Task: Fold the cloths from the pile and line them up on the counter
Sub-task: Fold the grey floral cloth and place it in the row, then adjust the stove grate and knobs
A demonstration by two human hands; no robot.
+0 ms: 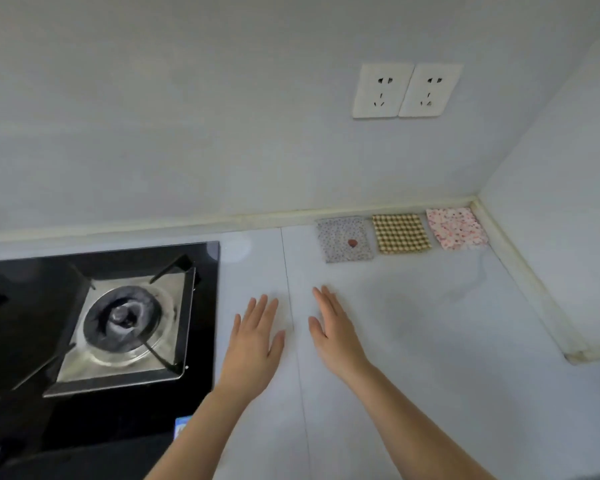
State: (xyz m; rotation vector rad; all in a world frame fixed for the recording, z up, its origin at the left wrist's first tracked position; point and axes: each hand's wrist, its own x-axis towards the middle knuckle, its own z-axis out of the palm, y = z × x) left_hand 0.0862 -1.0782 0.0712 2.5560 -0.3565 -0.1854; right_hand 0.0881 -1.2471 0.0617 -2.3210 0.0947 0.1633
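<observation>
Three folded cloths lie in a row along the back wall at the right: a grey speckled cloth (345, 240) with a small red mark, a brown checked cloth (401, 233) beside it, and a pink flowered cloth (456, 227) in the corner. My left hand (255, 337) and my right hand (333, 332) are stretched out side by side over the pale counter (430, 323), palms down, fingers straight, holding nothing. Both hands are well in front of the cloths and apart from them. No pile of cloths is in view.
A black gas hob (97, 323) with a burner and pan supports fills the left side, close to my left hand. Two white wall sockets (407, 90) sit above the cloths. A raised ledge (534, 289) borders the counter on the right.
</observation>
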